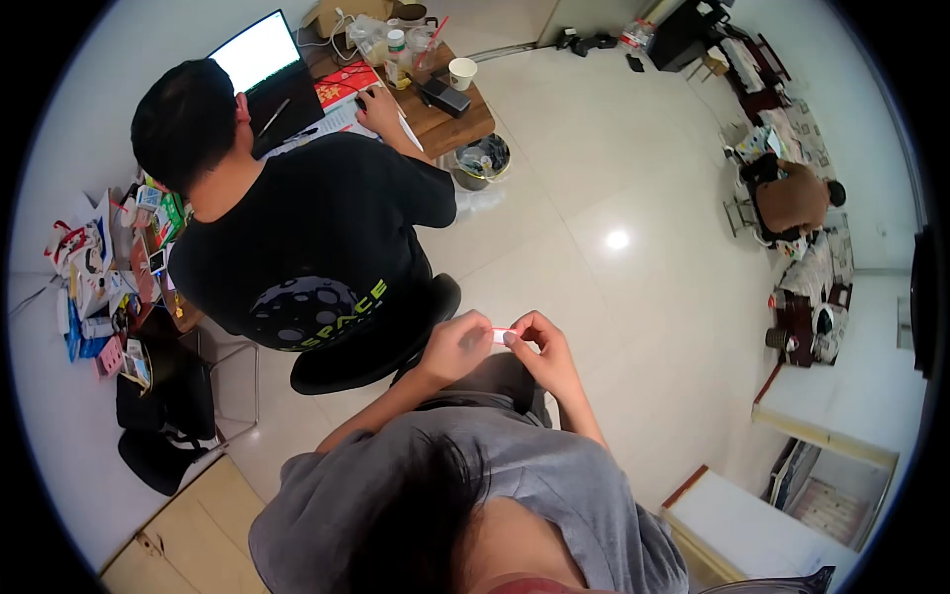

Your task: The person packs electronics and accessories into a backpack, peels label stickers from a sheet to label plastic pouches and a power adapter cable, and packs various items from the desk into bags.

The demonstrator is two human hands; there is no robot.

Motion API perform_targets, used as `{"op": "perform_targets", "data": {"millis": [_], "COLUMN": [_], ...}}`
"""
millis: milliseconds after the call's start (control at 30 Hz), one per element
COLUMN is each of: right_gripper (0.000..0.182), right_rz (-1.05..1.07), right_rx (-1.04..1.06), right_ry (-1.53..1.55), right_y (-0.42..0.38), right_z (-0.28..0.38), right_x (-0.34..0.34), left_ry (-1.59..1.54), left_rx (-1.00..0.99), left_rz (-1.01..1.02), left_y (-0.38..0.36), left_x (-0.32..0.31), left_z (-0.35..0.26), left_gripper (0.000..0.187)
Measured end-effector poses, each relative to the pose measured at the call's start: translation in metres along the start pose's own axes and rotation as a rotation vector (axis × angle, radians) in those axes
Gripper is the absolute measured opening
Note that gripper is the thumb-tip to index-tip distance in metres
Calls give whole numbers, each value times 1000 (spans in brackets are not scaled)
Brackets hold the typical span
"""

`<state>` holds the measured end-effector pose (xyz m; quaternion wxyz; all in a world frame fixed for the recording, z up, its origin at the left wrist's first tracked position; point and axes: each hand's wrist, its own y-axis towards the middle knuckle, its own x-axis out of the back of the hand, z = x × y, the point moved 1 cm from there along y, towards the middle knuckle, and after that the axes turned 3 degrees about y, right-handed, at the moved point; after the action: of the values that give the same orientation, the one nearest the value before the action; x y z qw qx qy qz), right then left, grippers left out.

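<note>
Between my two hands is a small white piece with a red edge [503, 336]; it looks like paper or a little packet, too small to name surely. My left hand [458, 346] pinches its left end, fingers curled. My right hand [543, 351] grips the other end between thumb and fingers. Both hands are close together in front of my body, above my lap. Part of the piece is hidden behind my fingers.
A person in a black T-shirt [317, 218] sits ahead left on a black chair [376, 361], at a wooden desk [465, 124] with a laptop [259, 54] and paper cup [462, 72]. A bucket [482, 161] stands beside it. Another person [792, 198] sits far right.
</note>
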<state>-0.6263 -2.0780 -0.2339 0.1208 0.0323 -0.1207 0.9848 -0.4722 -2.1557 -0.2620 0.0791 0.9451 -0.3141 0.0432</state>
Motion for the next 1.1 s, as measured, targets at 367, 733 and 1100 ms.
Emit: {"op": "perform_targets", "data": {"millis": [367, 733, 1100], "right_gripper": [12, 10, 11], "right_rz": [606, 1010, 1441], "right_rx": [-144, -135, -131], "right_ry": [144, -8, -7], "right_y": [137, 296, 263], "right_z": [-2, 17, 14], "right_x": [59, 163, 137], "left_ry": [183, 308, 503], "left_rx": [209, 532, 602], "left_rz": [-383, -741, -1140], "left_y": [68, 202, 143], "left_x": [-25, -120, -181], "left_z": [2, 3, -27], "left_gripper": [4, 5, 3]}}
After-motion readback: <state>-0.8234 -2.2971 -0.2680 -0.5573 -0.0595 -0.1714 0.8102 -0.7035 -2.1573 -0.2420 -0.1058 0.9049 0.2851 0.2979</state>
